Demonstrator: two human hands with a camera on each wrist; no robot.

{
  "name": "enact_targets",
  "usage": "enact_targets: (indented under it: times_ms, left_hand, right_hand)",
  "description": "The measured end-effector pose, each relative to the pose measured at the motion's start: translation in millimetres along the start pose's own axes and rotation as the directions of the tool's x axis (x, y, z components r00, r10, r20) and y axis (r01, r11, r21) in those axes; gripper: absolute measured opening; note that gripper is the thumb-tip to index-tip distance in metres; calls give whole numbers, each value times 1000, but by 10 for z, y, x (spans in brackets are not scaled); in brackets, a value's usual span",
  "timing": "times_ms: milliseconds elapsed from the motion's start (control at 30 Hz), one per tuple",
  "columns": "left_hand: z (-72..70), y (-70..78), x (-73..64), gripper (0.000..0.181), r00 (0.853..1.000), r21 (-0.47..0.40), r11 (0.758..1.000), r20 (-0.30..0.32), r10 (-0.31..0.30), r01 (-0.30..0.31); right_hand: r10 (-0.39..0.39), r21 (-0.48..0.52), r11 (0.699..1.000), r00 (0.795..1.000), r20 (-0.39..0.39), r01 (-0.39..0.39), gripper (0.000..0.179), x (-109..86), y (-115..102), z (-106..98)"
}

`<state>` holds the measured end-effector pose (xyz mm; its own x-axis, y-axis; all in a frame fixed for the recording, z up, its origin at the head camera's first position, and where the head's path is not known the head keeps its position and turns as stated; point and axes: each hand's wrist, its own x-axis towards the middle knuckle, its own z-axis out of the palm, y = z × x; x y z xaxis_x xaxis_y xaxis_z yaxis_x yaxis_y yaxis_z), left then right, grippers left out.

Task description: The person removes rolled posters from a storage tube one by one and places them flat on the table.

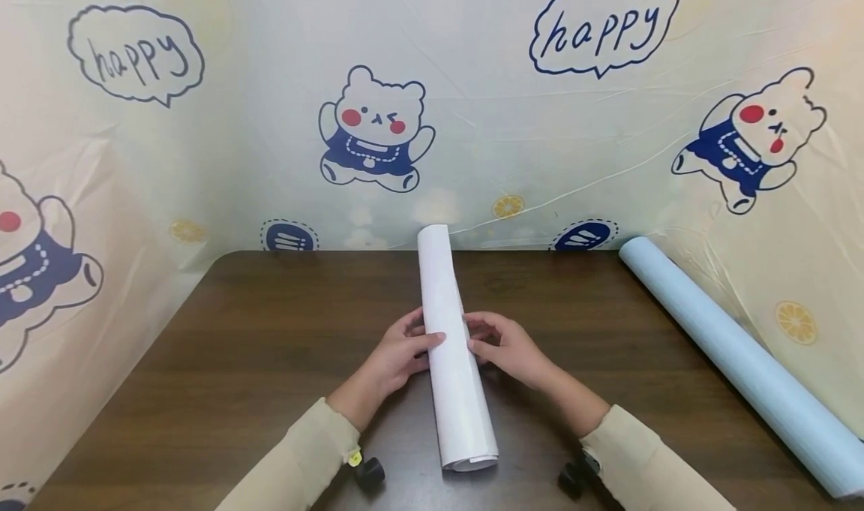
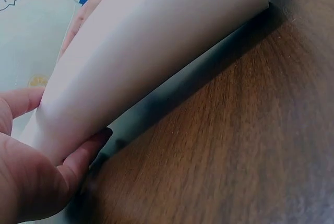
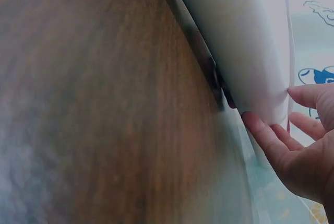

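Centrally, a white roll [image 1: 455,398] runs lengthwise over the bench [image 1: 270,376], its top reaching past the far edge in the head view and its lower end pointing toward the near edge. Layered sheet edges show at that lower end. The left grip [image 1: 403,350] holds the roll's left side around the middle, thumb across the upper face; the right grip [image 1: 509,347] holds the opposite side between thumb and fingers. Both wrist views show the roll's middle raised off the wood. Along the bench's right edge, from the far right corner forward, lies a pale blue roll [image 1: 736,357]. Behind the far edge hangs a printed backdrop [image 1: 486,143].
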<state>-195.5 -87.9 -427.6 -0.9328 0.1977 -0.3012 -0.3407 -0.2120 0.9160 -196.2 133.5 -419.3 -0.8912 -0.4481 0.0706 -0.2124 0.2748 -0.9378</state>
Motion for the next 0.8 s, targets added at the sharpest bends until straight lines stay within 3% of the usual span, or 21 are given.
enact_targets:
  times_ms: [133,267,567,800]
  left_hand:
    - [34,-12,26,68,999,126,991,10,47,-47]
    - [36,-26,49,58,996,232,969,19,85,-87]
    - [128,63,95,48,991,322,938,-4,135,-127]
    - [223,158,70,55,988,488,866,-41,149,-110]
  right_hand:
    - [11,6,1000,999,-44,-10,45,-8,14,-26]
    - [0,-73,997,996,-93,-7,48,-8,9,-33]
    - [-83,-278,960,983,-161,36,52,37,-37,20]
    - [-122,-353,934,981,-148,62,57,33,-104,56]
